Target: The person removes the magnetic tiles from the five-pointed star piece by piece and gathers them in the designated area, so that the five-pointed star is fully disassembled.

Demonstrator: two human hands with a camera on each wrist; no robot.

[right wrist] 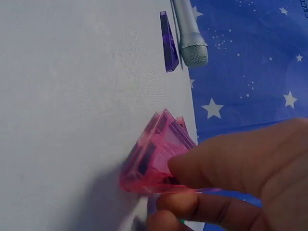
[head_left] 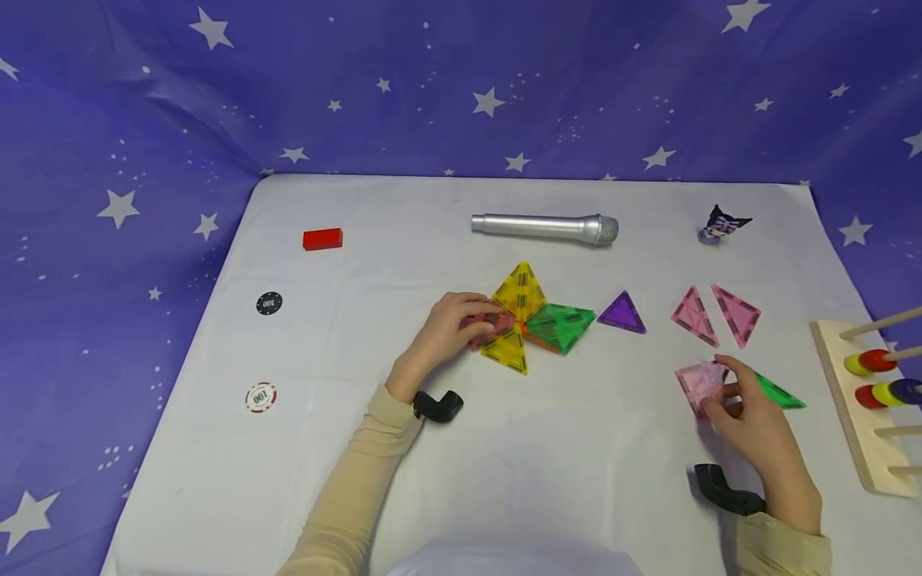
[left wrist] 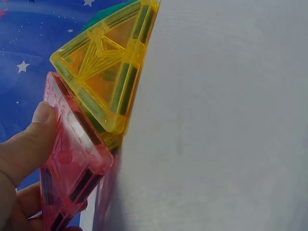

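Note:
A cluster of translucent magnetic triangle tiles lies mid-table: a yellow tile [head_left: 521, 291], a green tile [head_left: 564, 324] and a lower yellow tile [head_left: 508, 350]. My left hand [head_left: 452, 325] holds a pink triangle tile [head_left: 487, 326] against the cluster's left side; in the left wrist view the thumb [left wrist: 25, 147] presses the pink tile [left wrist: 72, 163] beside the yellow tile [left wrist: 107, 72]. My right hand [head_left: 749, 412] pinches another pink triangle tile [head_left: 700, 386], tilted up off the cloth, seen close as the pink tile [right wrist: 155, 156] in the right wrist view. A green tile [head_left: 781, 394] lies partly behind that hand.
A purple tile [head_left: 622, 314] and two pink tiles [head_left: 715, 314] lie loose on the white cloth [head_left: 562, 464]. A silver microphone [head_left: 545, 227], a red block [head_left: 322, 238], two poker chips [head_left: 268, 303], a small figurine [head_left: 723, 224] and a wooden ring rack [head_left: 867, 392] sit around.

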